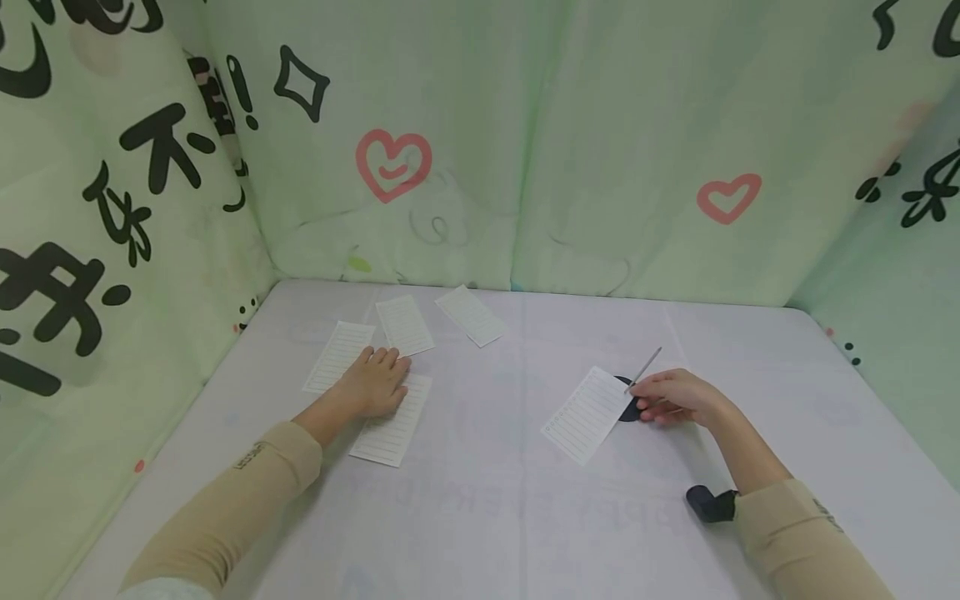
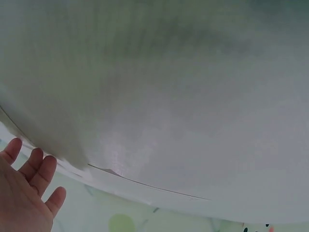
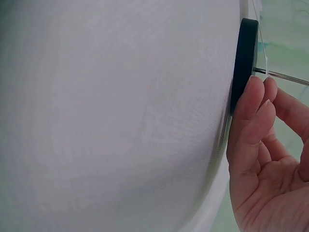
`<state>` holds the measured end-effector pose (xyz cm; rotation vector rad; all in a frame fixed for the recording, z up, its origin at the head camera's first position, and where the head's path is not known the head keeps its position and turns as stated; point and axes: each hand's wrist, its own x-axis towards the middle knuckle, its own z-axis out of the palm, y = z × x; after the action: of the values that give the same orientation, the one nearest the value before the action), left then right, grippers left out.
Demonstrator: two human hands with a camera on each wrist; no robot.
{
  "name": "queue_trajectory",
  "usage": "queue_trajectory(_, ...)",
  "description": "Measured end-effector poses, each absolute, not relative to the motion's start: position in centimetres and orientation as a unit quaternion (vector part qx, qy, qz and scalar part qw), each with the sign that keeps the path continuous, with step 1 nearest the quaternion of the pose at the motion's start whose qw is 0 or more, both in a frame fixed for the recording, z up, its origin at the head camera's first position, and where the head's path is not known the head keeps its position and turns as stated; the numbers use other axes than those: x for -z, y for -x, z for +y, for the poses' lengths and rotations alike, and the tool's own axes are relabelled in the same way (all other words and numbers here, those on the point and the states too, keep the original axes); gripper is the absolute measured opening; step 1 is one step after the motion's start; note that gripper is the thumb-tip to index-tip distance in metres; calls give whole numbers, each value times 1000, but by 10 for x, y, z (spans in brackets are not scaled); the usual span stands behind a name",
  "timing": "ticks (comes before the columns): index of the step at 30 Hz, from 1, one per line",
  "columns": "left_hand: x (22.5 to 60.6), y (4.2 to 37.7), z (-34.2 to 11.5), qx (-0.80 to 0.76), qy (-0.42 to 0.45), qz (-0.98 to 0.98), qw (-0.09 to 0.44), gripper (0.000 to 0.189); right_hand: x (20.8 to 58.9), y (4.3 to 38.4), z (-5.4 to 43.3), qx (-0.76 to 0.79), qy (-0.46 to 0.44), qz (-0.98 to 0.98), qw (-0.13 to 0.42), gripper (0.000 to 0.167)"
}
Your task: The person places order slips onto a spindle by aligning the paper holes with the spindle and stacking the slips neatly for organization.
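A bill spike with a round black base (image 1: pixel 628 410) and a thin metal pin (image 1: pixel 649 364) stands on the table. My right hand (image 1: pixel 678 397) pinches the corner of a lined paper slip (image 1: pixel 588 414) at the pin, low and close over the base. From the side, the right wrist view has the pin (image 3: pixel 289 78) crossing the slip's edge beside my fingertips (image 3: pixel 268 87). Over on the left, my left hand (image 1: pixel 375 385) rests with fingers extended on lined slips, one nearer slip (image 1: pixel 392 429) partly under it and another slip (image 1: pixel 339 357) beside its fingers.
Farther back lie two more printed slips, one slip (image 1: pixel 405 325) beyond my left fingers and one slip (image 1: pixel 471 316) to its right. The white tabletop (image 1: pixel 480 517) is bordered by a green printed curtain (image 1: pixel 600 125). A black device (image 1: pixel 711 504) sits at my right cuff.
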<state>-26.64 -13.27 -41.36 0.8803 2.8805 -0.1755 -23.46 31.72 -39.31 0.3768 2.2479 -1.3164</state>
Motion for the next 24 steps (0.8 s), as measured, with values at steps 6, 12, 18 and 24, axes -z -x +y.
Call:
queue_trajectory(6, 413, 265, -131, 51, -291, 954, 55, 38, 393, 235, 318, 487, -136, 824, 255, 27)
queue_trajectory(12, 416, 265, -129, 39, -291, 955, 44, 37, 393, 235, 318, 490, -137, 822, 254, 25)
queue_trajectory(18, 416, 264, -127, 26, -284, 957, 46, 38, 394, 235, 318, 488, -138, 824, 253, 26)
queue_trajectory(24, 416, 263, -126, 32, -286, 957, 26, 38, 394, 235, 318, 487, -139, 824, 254, 27)
